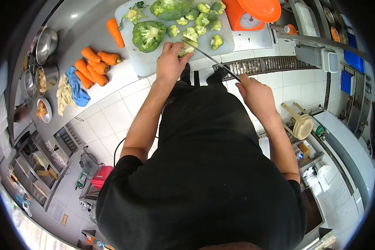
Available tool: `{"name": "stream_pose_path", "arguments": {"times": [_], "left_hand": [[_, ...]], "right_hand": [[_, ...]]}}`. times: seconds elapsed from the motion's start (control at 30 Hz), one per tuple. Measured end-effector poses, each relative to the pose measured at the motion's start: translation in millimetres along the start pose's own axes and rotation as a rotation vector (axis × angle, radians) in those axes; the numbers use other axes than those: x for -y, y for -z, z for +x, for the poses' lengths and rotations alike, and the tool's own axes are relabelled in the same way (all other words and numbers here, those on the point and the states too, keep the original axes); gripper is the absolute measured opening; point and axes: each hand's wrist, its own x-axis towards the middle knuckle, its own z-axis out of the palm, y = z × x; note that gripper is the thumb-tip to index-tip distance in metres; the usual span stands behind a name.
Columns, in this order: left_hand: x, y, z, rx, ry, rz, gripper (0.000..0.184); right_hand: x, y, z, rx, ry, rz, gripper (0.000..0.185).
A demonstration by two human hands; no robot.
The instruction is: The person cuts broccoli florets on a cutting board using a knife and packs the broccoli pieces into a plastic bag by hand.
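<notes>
Left hand (171, 60) pinches a broccoli floret (187, 49); right hand (256, 95) wraps its fingers around a knife (214, 61). Bare cutting board (141, 62) borders the left hand.

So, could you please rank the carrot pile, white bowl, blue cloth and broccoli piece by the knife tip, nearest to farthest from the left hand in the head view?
1. Broccoli piece: right at the left hand.
2. Carrot pile: left of the cutting board.
3. Blue cloth: past the carrot pile.
4. White bowl: farthest left.

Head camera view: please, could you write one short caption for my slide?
Left hand holds a broccoli piece at the cutting board while the right hand grips a knife, carrots lying nearby.
</notes>
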Motion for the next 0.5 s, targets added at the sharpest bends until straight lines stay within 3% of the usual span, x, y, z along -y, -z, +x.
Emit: {"name": "stream_pose_path", "arguments": {"times": [0.5], "left_hand": [[2.6, -6.7, 1.1, -0.028, -0.01, -0.018, 0.038]], "right_hand": [[5.0, -13.2, -1.6, 0.099, -0.038, 0.018, 0.018]]}}
